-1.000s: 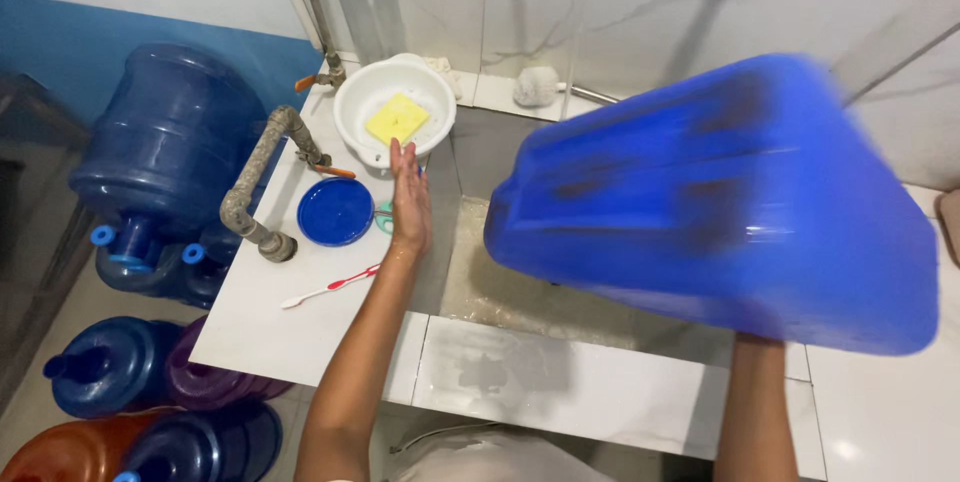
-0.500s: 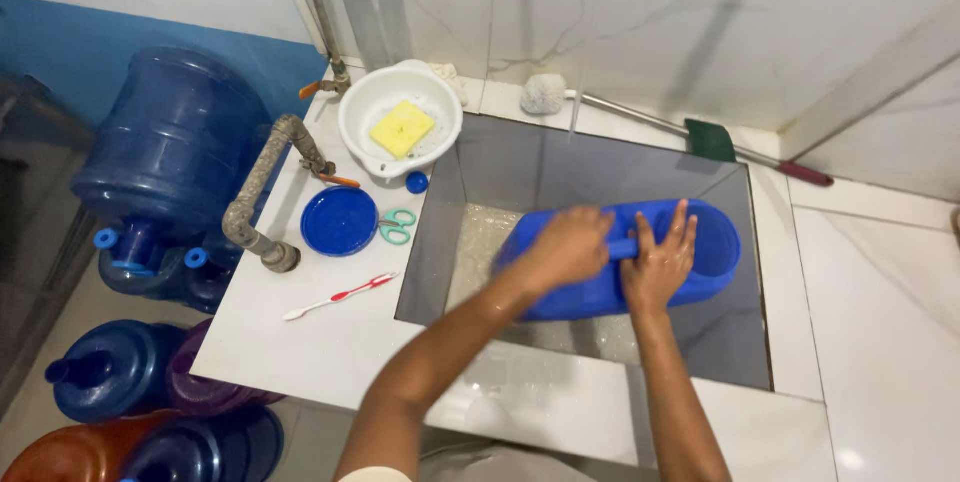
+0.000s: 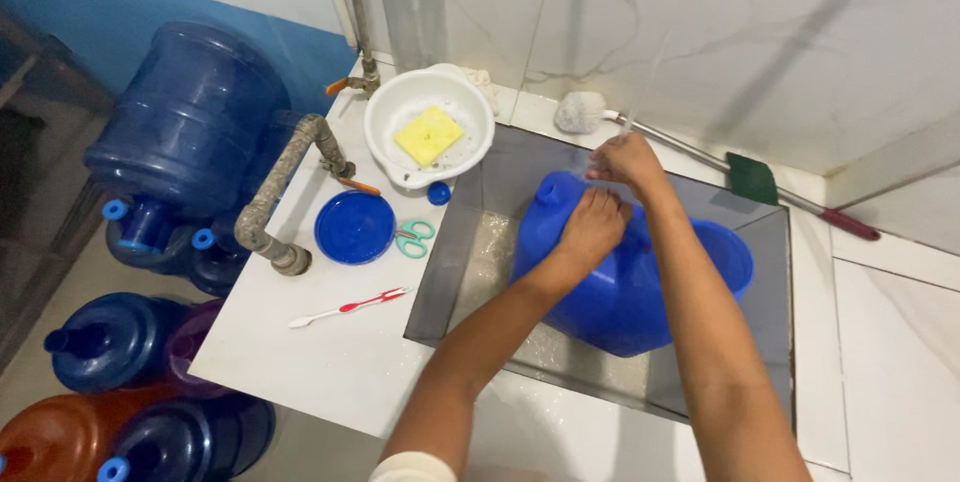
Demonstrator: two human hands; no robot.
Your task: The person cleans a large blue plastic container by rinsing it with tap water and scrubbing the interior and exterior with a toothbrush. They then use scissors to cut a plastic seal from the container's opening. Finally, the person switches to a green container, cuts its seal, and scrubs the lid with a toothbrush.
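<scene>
Lying tilted in the sunken grey sink (image 3: pixel 470 242), the blue jug (image 3: pixel 620 287) had its long axis running from upper left to lower right, its small neck pointing up and left toward the back wall and its broad round end lying at the right. The left hand (image 3: pixel 592 227) was pressed flat on the jug's shoulder near the neck, fingers close together. The right hand (image 3: pixel 628 159) hovered just above the neck, fingers curled together; whether it pinched anything I could not tell. Half a second earlier the jug lay nearly level across the sink with both hands spread on its top; since then the neck end had risen and the right hand had lifted off toward the wall. On the white desk (image 3: pixel 330 362) to the left sat a white bowl (image 3: pixel 400 117) with a yellow sponge (image 3: pixel 428 135), a blue lid (image 3: pixel 355 227), scissors (image 3: pixel 413 238) and a toothbrush (image 3: pixel 348 307), all in their earlier places.
</scene>
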